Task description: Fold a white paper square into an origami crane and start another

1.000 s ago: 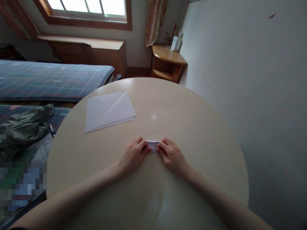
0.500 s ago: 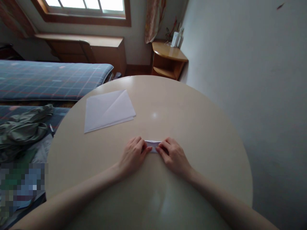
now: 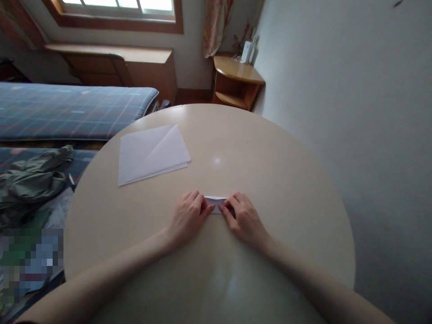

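Note:
A small folded white paper (image 3: 216, 203) lies near the middle of the round cream table (image 3: 270, 166). My left hand (image 3: 189, 213) pinches its left end, with the thumb on the near side. On the right end, my right hand (image 3: 243, 217) has its fingers closed in a similar pinch. The paper's ends are hidden under my fingers, and its upper edge shows layered folds between the two hands. Farther back on the left side of the table rests a stack of larger white paper sheets (image 3: 153, 153) with a diagonal crease on top.
Beyond the table at left is a bed with a plaid mattress (image 3: 74, 112), and nearer, a heap of dark green clothing (image 3: 33, 180). A wooden desk (image 3: 145, 56) stands under the window. A corner shelf (image 3: 238, 69) is behind the table, beside the right wall (image 3: 354, 112).
The whole view has shifted very slightly. Both hands keep their pinch on the small folded paper, with no clear movement relative to the table.

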A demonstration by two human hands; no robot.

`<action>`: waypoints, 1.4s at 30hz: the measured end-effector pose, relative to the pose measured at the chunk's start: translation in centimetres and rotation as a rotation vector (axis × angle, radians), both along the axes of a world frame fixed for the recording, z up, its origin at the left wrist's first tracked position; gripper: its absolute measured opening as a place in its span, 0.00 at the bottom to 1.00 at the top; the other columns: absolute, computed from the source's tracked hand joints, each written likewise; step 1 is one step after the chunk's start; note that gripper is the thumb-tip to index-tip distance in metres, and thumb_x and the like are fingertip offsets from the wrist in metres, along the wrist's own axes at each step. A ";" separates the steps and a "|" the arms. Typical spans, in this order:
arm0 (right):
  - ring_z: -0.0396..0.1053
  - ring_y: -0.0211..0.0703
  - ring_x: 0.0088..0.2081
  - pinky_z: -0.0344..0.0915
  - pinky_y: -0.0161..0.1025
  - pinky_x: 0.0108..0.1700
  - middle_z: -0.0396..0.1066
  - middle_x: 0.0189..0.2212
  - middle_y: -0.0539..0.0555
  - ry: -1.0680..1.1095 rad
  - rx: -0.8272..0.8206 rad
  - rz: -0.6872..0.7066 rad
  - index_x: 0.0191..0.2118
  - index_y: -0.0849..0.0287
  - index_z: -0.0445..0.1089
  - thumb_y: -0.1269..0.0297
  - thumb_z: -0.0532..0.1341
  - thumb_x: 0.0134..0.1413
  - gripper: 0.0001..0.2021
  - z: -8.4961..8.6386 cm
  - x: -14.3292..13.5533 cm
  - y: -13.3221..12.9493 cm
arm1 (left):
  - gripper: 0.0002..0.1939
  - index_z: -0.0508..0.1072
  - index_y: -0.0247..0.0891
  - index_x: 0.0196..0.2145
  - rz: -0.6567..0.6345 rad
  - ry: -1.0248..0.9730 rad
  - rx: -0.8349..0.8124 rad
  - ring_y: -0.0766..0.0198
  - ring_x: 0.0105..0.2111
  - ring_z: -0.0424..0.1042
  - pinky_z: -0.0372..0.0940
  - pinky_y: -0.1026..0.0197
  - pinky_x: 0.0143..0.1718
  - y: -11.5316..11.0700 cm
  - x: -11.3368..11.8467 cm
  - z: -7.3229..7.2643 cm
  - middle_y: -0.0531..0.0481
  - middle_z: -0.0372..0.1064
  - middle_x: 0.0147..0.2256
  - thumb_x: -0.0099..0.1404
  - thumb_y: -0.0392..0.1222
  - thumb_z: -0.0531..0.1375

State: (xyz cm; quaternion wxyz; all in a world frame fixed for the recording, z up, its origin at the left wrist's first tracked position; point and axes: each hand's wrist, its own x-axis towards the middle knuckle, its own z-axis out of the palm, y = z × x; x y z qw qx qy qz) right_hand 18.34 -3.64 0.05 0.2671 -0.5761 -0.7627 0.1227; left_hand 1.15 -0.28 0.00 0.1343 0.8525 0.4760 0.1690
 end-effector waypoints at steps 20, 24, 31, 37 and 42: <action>0.60 0.48 0.37 0.59 0.43 0.39 0.65 0.31 0.57 -0.149 0.035 0.012 0.31 0.59 0.65 0.69 0.53 0.58 0.06 0.0 -0.3 0.0 | 0.12 0.64 0.38 0.27 0.020 0.035 0.022 0.59 0.31 0.64 0.57 0.59 0.35 0.0 0.2 0.3 0.50 0.65 0.29 0.64 0.47 0.55; 0.61 0.50 0.37 0.56 0.44 0.38 0.67 0.32 0.58 -0.306 0.033 -0.016 0.32 0.61 0.67 0.66 0.54 0.58 0.07 0.3 -0.5 -0.1 | 0.13 0.65 0.38 0.26 0.020 0.061 0.021 0.60 0.31 0.65 0.56 0.59 0.36 0.1 0.1 0.5 0.51 0.66 0.30 0.63 0.48 0.56; 0.62 0.48 0.36 0.54 0.42 0.37 0.67 0.31 0.57 -0.299 0.005 -0.083 0.30 0.60 0.66 0.63 0.57 0.56 0.07 0.5 -0.1 0.0 | 0.12 0.65 0.38 0.25 0.045 0.027 -0.050 0.61 0.31 0.66 0.55 0.59 0.35 0.4 -0.1 1.3 0.52 0.66 0.29 0.60 0.47 0.59; 0.62 0.46 0.35 0.55 0.41 0.37 0.67 0.32 0.54 -0.236 -0.053 -0.098 0.29 0.58 0.64 0.60 0.58 0.55 0.08 0.4 0.5 0.3 | 0.14 0.63 0.38 0.25 0.080 -0.008 -0.091 0.60 0.32 0.66 0.56 0.59 0.35 0.9 -0.4 1.1 0.53 0.66 0.29 0.57 0.48 0.62; 0.63 0.45 0.35 0.55 0.41 0.37 0.66 0.30 0.53 -0.205 -0.064 -0.083 0.27 0.57 0.65 0.57 0.59 0.55 0.10 0.3 1.1 0.5 | 0.13 0.63 0.39 0.26 0.064 0.004 -0.100 0.61 0.32 0.66 0.55 0.59 0.36 1.2 -1.0 1.0 0.53 0.66 0.31 0.57 0.47 0.62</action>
